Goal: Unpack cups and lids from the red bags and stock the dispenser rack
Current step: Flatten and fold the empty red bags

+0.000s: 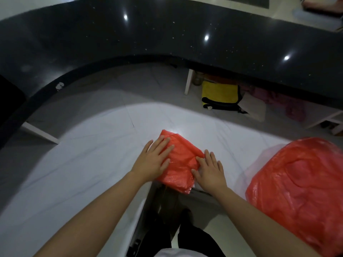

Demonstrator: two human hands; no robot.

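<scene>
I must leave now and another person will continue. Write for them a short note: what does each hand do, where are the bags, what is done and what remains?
Left hand: open, lying flat on the folded red bag.
Right hand: open, fingers pressing the same bag near its crease.
Folded red bag: flat on the white surface in front of you; it looks empty.
Full red bag: to the right, bulging and apparently unopened; its contents cannot be seen.
Done: one bag seems emptied and folded.
Left: put the folded bag aside, open the full bag, stock its contents. The dispenser rack, cups and lids are not in view.
</scene>
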